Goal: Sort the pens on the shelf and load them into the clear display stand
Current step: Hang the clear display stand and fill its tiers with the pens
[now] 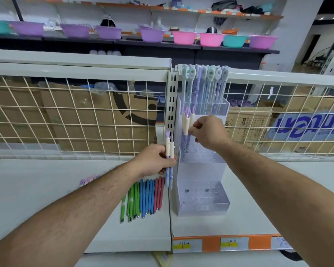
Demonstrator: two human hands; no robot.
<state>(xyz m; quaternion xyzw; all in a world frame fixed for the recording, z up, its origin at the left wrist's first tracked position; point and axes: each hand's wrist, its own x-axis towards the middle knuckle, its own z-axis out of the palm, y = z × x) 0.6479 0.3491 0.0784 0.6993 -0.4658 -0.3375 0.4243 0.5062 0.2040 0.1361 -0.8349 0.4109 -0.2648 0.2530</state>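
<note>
Pens (167, 148), two in left hand (152, 160), one stand (202, 201)

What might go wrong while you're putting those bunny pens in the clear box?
The bunny pens pinched in the right grip might miss the clear stand's middle tier and drop. The two pens in the left grip might slip onto the coloured pens lying on the shelf and knock them rolling.

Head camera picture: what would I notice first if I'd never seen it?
The clear tiered plastic display stand, centre right, stands out, with tall pastel pens in its top tier. The right grip pinches cream-capped purple pens at its middle, and the left grip holds more beside it. Below that grip, green, blue and red pens lie in a row.
</note>
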